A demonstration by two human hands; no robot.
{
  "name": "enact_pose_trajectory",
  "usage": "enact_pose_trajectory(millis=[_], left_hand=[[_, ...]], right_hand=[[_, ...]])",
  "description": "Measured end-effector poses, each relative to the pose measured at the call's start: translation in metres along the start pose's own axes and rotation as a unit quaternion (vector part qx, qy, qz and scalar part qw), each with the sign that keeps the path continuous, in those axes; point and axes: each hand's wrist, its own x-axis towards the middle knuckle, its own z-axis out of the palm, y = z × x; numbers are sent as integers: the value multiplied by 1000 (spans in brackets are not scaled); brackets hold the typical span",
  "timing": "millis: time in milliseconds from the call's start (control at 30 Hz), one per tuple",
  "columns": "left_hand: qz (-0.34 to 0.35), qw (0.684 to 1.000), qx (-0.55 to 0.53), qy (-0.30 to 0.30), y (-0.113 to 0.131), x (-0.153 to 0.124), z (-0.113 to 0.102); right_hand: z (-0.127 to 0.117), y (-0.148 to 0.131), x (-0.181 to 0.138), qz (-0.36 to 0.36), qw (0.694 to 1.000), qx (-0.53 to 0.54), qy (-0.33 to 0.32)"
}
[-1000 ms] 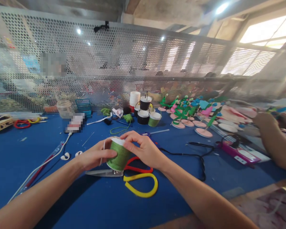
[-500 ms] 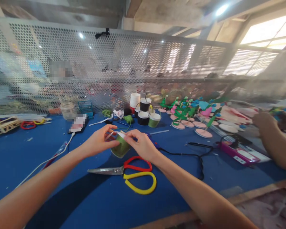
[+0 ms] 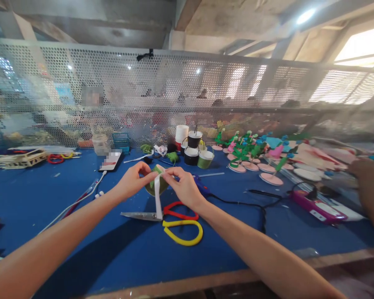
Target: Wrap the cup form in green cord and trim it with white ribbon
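Note:
Just behind the scissors, a small green cup [image 3: 152,190] is tilted between my two hands. A white strip [image 3: 157,199] hangs from its rim down to the scissors. My left hand [image 3: 133,182] is closed in a pinch on the strip at the rim. My right hand [image 3: 185,187] pinches the cup's rim from the right, its fingers partly hiding the cup. Below the cup lie large scissors [image 3: 140,215] with one red and one yellow handle, blades pointing left.
Black and green cups [image 3: 205,160] stand behind my hands. Green paper plants on pink discs [image 3: 271,179] crowd the right. A purple power strip [image 3: 316,206] and black cable lie nearer. Left are a phone [image 3: 114,160] with white cord and a wooden rack [image 3: 18,159]. Another person's arm [image 3: 372,193] is far right.
The white strip, earlier up by the rim between my hands, now hangs down in front of the cup. My left fingers have come in closer to my right. The view has shifted slightly left.

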Motion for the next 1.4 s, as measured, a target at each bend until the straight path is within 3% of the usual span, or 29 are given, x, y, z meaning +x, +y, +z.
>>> enact_pose_trajectory(millis=[100,233,567,700,800,933,1000,1033,1233,1400], left_hand=[[-68,991,-114,-19,-2,3,4],[-115,980,-145,-75,-5,5,11],[-136,954,-249,-96,-28,-14,30],[-139,957,-242,-82,-26,-18,26],[-127,965,-217,-72,-20,-21,18],[-126,982,-121,-72,-17,-28,5],[-121,984,-106,-71,-20,-31,0],[-121,985,-105,-71,-22,-32,-1],[-106,989,-54,-86,-27,-33,1],[-96,993,-16,-65,-23,-37,3]], right_hand=[[2,1,-3,-16,1000,18,12],[6,4,-8,-29,998,33,34],[7,4,-25,-44,996,49,56],[4,-3,-27,-45,998,33,23],[-13,-10,-16,-49,999,4,-11],[-52,-7,13,34,992,-119,7],[-68,2,23,125,949,-286,-43],[-73,9,25,150,935,-315,-62],[-70,43,11,229,881,-376,-172],[-68,55,6,252,874,-378,-170]])
